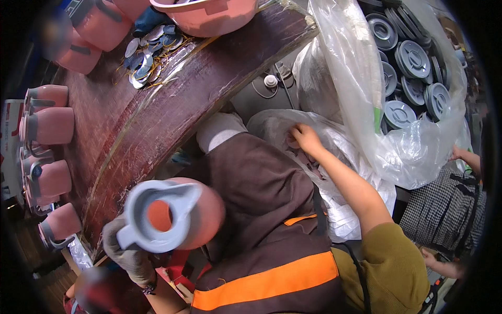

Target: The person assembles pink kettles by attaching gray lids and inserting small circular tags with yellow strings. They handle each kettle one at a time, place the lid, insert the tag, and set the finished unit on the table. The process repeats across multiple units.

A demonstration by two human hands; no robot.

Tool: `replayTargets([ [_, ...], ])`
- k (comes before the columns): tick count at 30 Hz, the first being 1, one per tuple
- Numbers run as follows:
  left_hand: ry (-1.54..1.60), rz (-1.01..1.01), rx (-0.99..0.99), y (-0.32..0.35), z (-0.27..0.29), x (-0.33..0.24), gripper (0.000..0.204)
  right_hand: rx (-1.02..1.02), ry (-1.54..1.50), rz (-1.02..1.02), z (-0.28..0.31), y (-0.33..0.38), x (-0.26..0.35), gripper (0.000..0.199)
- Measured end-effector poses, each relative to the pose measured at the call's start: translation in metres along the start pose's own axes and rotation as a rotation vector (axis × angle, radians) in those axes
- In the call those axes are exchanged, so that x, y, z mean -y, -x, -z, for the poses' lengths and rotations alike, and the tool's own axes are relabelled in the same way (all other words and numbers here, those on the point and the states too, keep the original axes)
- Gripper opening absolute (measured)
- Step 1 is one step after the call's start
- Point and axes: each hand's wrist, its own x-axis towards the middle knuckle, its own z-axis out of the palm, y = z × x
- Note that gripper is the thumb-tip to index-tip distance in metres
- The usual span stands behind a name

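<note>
My left hand (pixel 127 250), in a grey glove, is closed round the grey handle side of a pink pitcher (pixel 208 220). The pitcher is tipped so that its grey collar and spout face up at me, and its round opening shows the pink inside. My right hand (pixel 307 139), bare, reaches over an open clear plastic bag (pixel 269 123) beside my lap. Its fingers are bent together at a small pinkish-brown piece, whose kind I cannot make out. More dull reddish-brown pieces show inside that bag.
The worn dark-red table (pixel 209 78) carries rows of pink pitchers (pixel 55 125), a pink basin (pixel 209 15) and a pile of round tags (pixel 144 60) with yellow strings. At right, a large clear bag holds grey lids (pixel 400 114). Other people's arms (pixel 465 157) show at the right rim.
</note>
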Motion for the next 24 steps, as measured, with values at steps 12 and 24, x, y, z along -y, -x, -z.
replayTargets([
  [12, -0.136, 0.367, 0.241, -0.004, -0.073, -0.009, 0.034, 0.075, 0.951, -0.167, 0.044, 0.006, -0.165, 0.039],
  [24, 0.001, 0.382, 0.322, 0.010, -0.066, -0.002, 0.039, 0.132, 0.935, -0.167, 0.012, 0.041, -0.149, 0.036],
])
